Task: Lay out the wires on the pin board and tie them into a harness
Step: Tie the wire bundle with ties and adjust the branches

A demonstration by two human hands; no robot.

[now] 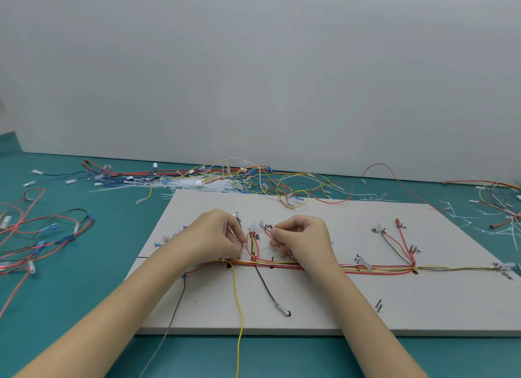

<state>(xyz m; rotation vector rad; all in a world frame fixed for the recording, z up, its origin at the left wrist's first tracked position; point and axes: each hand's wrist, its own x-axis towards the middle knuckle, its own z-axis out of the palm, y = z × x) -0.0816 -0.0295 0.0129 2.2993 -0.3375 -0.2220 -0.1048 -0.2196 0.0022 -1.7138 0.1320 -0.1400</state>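
Your forearms reach over the pin board (324, 301), which lies on the teal table (118, 265). Your left hand (217, 235) and right hand (300, 238) both curl, pinching a white cable tie (263, 248) beside the upright wire loop (252, 244) above the main wire bundle (375, 269). Loose wires (253, 180) crowd the table's far edge.

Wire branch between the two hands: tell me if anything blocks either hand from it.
Nothing visible does. The left hand and right hand sit on the pin board on either side of the upright wire branch, fingers curled right beside it. Whether they grip a tie is hidden.
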